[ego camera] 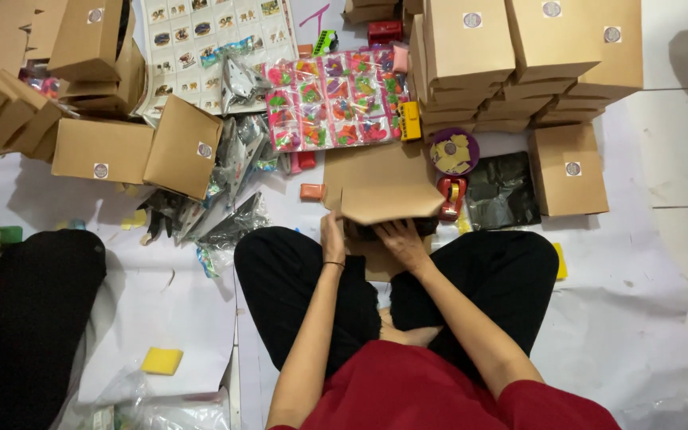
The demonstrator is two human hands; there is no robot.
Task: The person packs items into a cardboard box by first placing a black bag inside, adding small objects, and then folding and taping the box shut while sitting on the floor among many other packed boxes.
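A black-clad leg (25,318) of a second person is seen at nine o'clock, with a yellow sponge (162,361) lying on the white floor sheet (623,334) toward seven o'clock. Brown cardboard boxes (125,147) are heaped at ten o'clock, beside clear bags of small goods (228,231). At the centre, an open cardboard box (380,187) is held over the crossed legs of the seated person in a red top. The left hand (332,239) is laid against the box's near left edge, fingers together and pointing to twelve o'clock; whether anything is pinched cannot be told. Just right of it, the right hand (402,243) is set under the box's raised flap, fingers spread and reaching into the dark opening. A sheet of colourful toys (336,99) lies at twelve o'clock beyond the box. A purple round dispenser (454,151) and a red tape dispenser (450,197) are found at one o'clock, then a black bag (503,191), a single closed box (568,169), and stacked boxes (519,60) at two o'clock.
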